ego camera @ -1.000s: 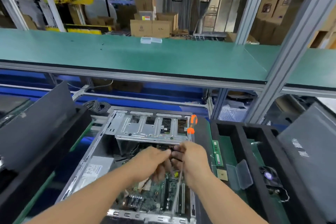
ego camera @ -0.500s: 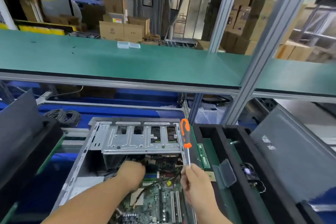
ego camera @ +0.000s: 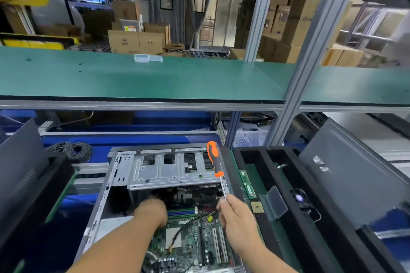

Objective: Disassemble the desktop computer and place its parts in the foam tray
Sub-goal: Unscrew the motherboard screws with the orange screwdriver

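Green bench behind; left hand (ego camera: 153, 210) inside case (ego camera: 115, 175), right hand (ego camera: 235, 217) gripping screwdriver (ego camera: 214, 159).

The screwdriver (ego camera: 214, 158) has a bright orange handle with dark grey panels and a silvery shaft. The computer case (ego camera: 124, 175) is bare silver-grey metal, and its motherboard (ego camera: 190, 241) is dark green with white slots and blue and black memory sockets. The foam tray (ego camera: 261, 157) is black, laid over green, with a green RAM stick (ego camera: 248, 184) in it. The shelf (ego camera: 142, 80) above is teal green with a black edge. Brown cardboard boxes (ego camera: 135, 42) stand behind.
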